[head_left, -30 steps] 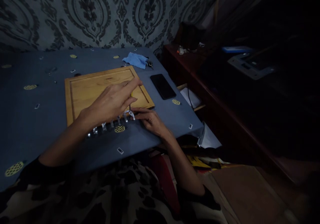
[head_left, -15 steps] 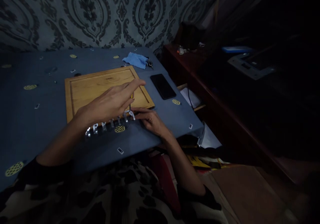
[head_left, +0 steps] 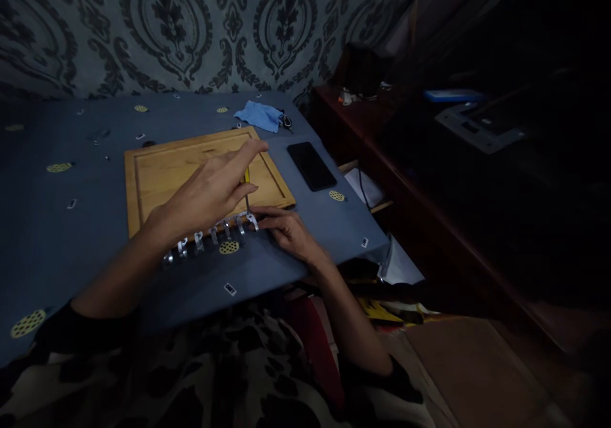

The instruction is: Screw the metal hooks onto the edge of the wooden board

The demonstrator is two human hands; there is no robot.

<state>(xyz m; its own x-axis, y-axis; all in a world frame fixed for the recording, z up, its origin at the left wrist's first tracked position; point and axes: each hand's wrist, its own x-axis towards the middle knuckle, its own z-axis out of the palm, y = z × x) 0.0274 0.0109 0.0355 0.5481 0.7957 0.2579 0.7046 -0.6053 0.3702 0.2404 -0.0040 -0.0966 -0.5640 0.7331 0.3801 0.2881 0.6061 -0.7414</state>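
Note:
My left hand (head_left: 207, 186) is closed around a screwdriver (head_left: 247, 176) with a yellow handle, held upright. Its thin shaft meets the right end of a metal hook rail (head_left: 226, 228) along the near edge of a wooden board (head_left: 165, 176). The board lies flat and has a raised frame. Several silvery hooks on the rail stick out toward me. From the right, my right hand (head_left: 292, 235) holds the rail's end hook (head_left: 253, 221) between its fingers; part of that grip is hidden.
A black phone (head_left: 312, 165) lies right of the board. Behind it are a blue cloth (head_left: 260, 116) and a dark object with a loop (head_left: 286, 121). The blue tablecloth (head_left: 181, 300) drops off at the near and right edges. A dark red wooden surface (head_left: 344, 113) stands at the right.
My left hand has shifted slightly left and turned a little, with more of the yellow handle showing. My right hand stays at the end hook.

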